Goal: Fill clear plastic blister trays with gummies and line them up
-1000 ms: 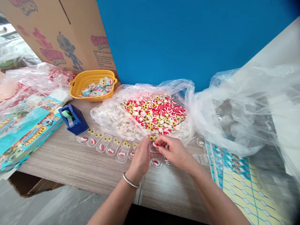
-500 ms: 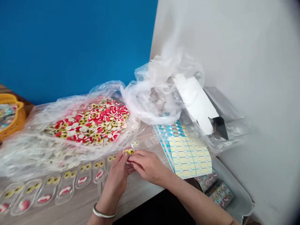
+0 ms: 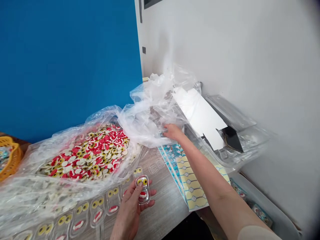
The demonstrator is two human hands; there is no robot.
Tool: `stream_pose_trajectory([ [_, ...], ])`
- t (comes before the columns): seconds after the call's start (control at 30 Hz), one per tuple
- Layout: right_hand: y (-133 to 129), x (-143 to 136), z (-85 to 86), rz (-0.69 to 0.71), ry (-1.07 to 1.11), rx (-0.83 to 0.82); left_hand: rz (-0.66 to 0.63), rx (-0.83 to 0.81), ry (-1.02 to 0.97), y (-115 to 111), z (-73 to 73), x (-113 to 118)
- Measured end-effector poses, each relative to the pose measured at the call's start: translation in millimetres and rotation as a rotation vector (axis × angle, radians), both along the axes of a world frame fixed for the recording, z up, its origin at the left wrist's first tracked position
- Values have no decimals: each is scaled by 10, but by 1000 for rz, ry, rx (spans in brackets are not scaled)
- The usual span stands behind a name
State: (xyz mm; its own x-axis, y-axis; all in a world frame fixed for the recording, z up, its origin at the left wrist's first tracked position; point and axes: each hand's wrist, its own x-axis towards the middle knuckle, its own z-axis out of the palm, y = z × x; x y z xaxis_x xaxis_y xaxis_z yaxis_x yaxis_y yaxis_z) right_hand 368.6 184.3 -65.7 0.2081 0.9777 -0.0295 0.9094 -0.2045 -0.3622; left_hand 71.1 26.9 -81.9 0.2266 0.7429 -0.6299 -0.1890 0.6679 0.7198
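Note:
My left hand is closed on a small clear plastic blister shell, its thumb pressing the top. Inside the shell sit two yellow eye pieces with black pupils and a red-and-white mouth piece. My right hand reaches to the mouth of a crumpled clear plastic bag. Its thumb and forefinger are apart at the bag, and the other fingers are partly hidden. A row of similar filled shells lies on the wooden table left of my left hand.
An open bag holds a heap of loose eye and mouth pieces. Yellow-and-blue printed sheets lie under my right forearm. White card rests on clear plastic packaging at the right. A yellow basket stands far left, and a grey bin sits lower right.
My right hand has left the shell and stretched forward to the clear bag. My left hand keeps the shell, now turned face up. The view has shifted.

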Motion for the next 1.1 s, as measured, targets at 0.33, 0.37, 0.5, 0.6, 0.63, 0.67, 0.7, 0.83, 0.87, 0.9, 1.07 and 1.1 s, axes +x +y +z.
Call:
stream_pose_trajectory([
  [0.33,-41,104,-155,-67,22,74,-11,-1,6,0,-36,24],
  [0.37,-92,99,-127,-98,15,105,-16,1,5,-7,-39,31],
  [0.5,-345,42,22,-188,17,242,-17,-5,-21,-43,-15,58],
  [0.6,-610,-73,138,-209,245,427,10,-1,-57,-76,38,88],
  [0.63,-715,-135,171,-207,377,465,22,1,-69,-89,59,102],
  [0.67,-826,-210,197,-198,514,472,35,5,-81,-105,79,118],
  [0.7,-942,-297,217,-183,638,446,44,13,-92,-122,99,134],
  [0.83,-1437,-730,209,-95,875,315,84,87,-109,-197,177,186],
  [0.87,-1560,-845,185,-70,845,318,105,113,-103,-214,195,193],
  [0.9,-1680,-958,155,-43,779,332,129,139,-93,-231,211,197],
  [1.07,-2150,-1416,-41,130,294,342,186,227,-96,-294,237,189],
  [1.1,-2209,-1479,-73,153,244,327,189,234,-108,-304,226,183],
])
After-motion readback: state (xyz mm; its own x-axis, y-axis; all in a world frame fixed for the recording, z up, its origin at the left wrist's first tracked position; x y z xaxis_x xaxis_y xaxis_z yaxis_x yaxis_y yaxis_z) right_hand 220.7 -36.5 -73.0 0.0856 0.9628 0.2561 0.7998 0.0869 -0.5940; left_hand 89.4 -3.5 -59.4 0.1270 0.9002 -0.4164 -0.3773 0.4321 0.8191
